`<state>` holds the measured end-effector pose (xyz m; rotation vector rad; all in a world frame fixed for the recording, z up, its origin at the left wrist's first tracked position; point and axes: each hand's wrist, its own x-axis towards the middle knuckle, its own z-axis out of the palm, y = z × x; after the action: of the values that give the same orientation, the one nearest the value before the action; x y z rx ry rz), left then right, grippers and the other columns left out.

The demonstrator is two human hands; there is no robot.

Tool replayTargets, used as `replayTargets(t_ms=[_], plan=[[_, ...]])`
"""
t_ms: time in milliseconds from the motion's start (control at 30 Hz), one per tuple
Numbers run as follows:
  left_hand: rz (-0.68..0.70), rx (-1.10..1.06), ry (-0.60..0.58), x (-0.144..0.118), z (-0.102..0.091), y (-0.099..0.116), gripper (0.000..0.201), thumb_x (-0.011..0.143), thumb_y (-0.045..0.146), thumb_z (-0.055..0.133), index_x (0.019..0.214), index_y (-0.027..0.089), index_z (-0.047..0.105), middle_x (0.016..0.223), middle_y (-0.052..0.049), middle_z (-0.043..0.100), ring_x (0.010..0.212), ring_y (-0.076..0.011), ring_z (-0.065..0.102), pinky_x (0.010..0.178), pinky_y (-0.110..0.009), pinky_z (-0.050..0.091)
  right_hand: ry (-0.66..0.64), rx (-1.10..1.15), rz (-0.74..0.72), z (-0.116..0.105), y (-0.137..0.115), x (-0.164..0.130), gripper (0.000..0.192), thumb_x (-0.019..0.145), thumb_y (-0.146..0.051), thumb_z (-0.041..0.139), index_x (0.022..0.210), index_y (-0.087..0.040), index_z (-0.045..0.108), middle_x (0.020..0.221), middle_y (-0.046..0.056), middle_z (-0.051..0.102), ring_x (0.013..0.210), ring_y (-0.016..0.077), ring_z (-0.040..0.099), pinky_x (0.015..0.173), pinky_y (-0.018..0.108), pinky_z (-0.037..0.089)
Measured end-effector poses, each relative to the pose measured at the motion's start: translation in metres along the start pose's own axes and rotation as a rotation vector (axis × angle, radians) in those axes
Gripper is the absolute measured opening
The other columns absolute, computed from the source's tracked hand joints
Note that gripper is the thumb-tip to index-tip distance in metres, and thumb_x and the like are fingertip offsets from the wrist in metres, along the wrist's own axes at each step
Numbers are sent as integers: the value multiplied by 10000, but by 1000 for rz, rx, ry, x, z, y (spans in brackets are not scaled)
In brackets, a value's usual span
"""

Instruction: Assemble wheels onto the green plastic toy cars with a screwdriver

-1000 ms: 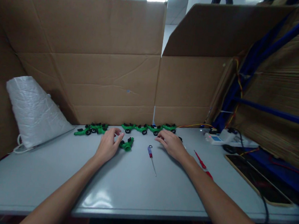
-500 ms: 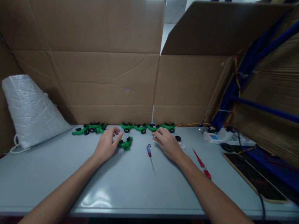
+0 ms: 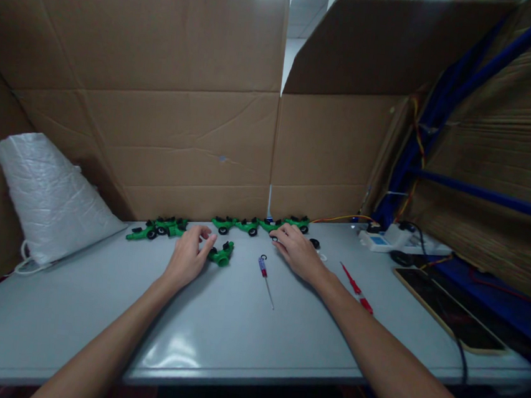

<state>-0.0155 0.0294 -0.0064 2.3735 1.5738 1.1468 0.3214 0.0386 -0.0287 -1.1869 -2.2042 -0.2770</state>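
My left hand [image 3: 191, 251] rests on the table with bent fingers, its thumb and forefinger apart. Close against that thumb is a green toy car [image 3: 222, 255] with black parts; whether they touch is hard to make out. My right hand [image 3: 295, 251] is closed at the fingertips on a small black ring [image 3: 275, 239], in front of the row of green toy cars [image 3: 247, 226] by the cardboard. Between my hands lies a small screwdriver [image 3: 264, 273] with a clear blue and red handle, another black ring [image 3: 263, 257] at its handle end.
More green toy cars [image 3: 162, 226] stand at back left beside a white stuffed bag [image 3: 54, 197]. Right of my right hand are a black wheel-like piece [image 3: 314, 244], a white ring [image 3: 322, 256], a red pointed tool [image 3: 355, 286], a power strip [image 3: 378, 241] and a phone-like slab [image 3: 447, 310].
The view has shifted slightly. My right fingertips show the small black ring more plainly; my left hand stays beside the green car.
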Motion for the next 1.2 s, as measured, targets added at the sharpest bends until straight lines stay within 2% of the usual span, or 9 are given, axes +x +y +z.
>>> replayTargets(t_ms=[133,367,700,833,1000,1200], plan=[[6,5,9,1,0,-2,353,1090,537,465,1132,223,620,1104,-82,697,985,-260,640,836,-389,502,7,-64,-20,-1,-3,1,138,1072,-279,611,1134,-197,703,1103,95,671,1055,273,573,894,366,477],[6,-4,2,1,0,-2,348,1089,540,470,1135,228,618,1108,-80,698,1003,-266,640,795,-374,501,-7,-254,-66,-4,-9,2,215,1066,-382,631,999,-187,695,1015,96,675,1016,280,577,893,375,452],[17,-4,-9,1,-1,-1,366,1089,551,453,1143,228,619,1120,-89,700,1013,-273,641,807,-387,506,-59,-203,25,1,3,-3,67,1053,-244,646,1039,-210,702,1078,80,684,1052,262,589,823,344,463],[48,5,-71,0,-4,2,383,1080,566,470,1162,230,635,1138,-91,705,1021,-275,635,828,-395,503,-82,-159,45,4,6,-5,96,1059,-220,618,1088,-220,709,1110,85,678,1066,262,592,817,344,481],[126,80,-168,-3,-4,7,410,1034,603,560,1167,239,694,1134,-88,720,1064,-304,620,947,-449,474,-94,-107,66,9,10,-7,184,1040,-162,615,1197,-225,687,1163,88,678,1120,267,589,885,356,489],[160,109,-251,-5,-2,5,414,1003,603,618,1191,260,753,1202,-100,731,1128,-332,583,1022,-482,440,-139,-179,119,12,12,-7,70,1040,-216,640,1059,-205,706,1089,95,701,1076,278,600,916,387,421]])
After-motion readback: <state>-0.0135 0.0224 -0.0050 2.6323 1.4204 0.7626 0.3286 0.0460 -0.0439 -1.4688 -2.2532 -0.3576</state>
